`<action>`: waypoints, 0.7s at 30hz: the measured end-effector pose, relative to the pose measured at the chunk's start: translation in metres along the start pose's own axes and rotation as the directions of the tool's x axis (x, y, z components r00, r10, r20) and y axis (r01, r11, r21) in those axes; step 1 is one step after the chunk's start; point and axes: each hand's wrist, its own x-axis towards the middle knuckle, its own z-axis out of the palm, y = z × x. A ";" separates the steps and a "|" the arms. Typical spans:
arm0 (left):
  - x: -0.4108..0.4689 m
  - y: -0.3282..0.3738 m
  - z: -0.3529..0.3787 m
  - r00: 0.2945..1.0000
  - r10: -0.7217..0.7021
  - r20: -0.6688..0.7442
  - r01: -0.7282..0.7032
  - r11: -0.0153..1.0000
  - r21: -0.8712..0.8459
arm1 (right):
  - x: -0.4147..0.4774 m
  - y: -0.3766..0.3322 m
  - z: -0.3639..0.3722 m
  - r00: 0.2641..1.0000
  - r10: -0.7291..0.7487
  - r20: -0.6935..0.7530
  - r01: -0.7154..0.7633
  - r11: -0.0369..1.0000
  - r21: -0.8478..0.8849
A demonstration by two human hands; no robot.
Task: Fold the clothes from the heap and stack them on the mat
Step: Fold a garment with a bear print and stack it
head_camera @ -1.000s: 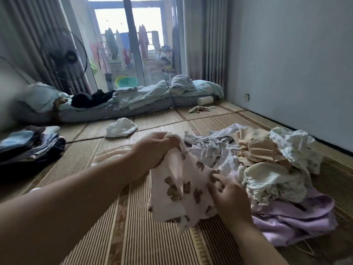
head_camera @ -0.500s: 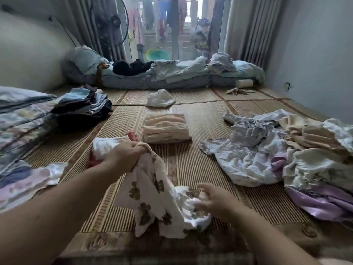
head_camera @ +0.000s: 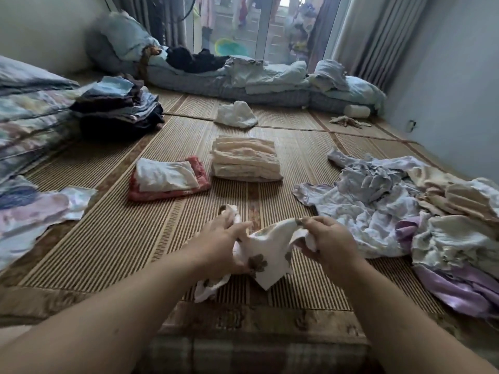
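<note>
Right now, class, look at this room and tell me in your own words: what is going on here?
A person is folding laundry on a woven mat. The left hand and the right hand both grip a small white garment with brown prints. An unfolded heap lies to the right. A cream stack and a white-on-red stack sit folded ahead.

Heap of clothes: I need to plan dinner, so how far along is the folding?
Done: a cream stack, a white-and-red pile and a dark stack lie folded on the mat. In hand: the left hand and right hand grip a bear-print garment, not yet folded. Left: the large heap on the right.
</note>
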 end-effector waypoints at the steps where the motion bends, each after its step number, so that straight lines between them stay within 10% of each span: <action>1: 0.000 -0.004 0.004 0.998 -0.045 0.033 0.042 0.996 0.079 | 0.000 -0.011 -0.002 0.999 0.031 -0.026 -0.026 0.983 0.181; 4: 0.000 -0.020 0.001 0.993 -0.106 -0.060 0.112 0.989 0.095 | 0.003 -0.034 -0.014 0.981 0.124 -0.152 -0.024 0.844 0.536; 7: -0.002 -0.031 -0.014 0.981 -0.139 -0.136 0.123 0.985 -0.123 | 0.010 -0.039 -0.029 0.959 0.131 -0.250 0.019 0.853 0.521; 11: -0.006 -0.037 -0.022 0.983 -0.139 -0.124 0.110 0.969 -0.219 | 0.007 -0.010 -0.029 0.989 -0.014 -0.147 0.002 0.997 -0.081; 16: -0.011 -0.029 -0.031 0.991 -0.110 -0.081 0.073 0.925 -0.374 | -0.021 0.032 0.033 0.924 -0.147 0.353 0.358 0.654 -0.666; 19: -0.014 -0.028 -0.034 0.995 -0.076 -0.067 0.045 0.924 -0.379 | -0.019 0.051 0.058 0.905 -0.171 0.388 0.424 0.366 -0.828; 21: -0.016 -0.028 -0.039 0.996 -0.070 -0.063 0.039 0.913 -0.407 | -0.010 0.050 0.058 0.925 -0.215 0.314 0.380 0.484 -0.788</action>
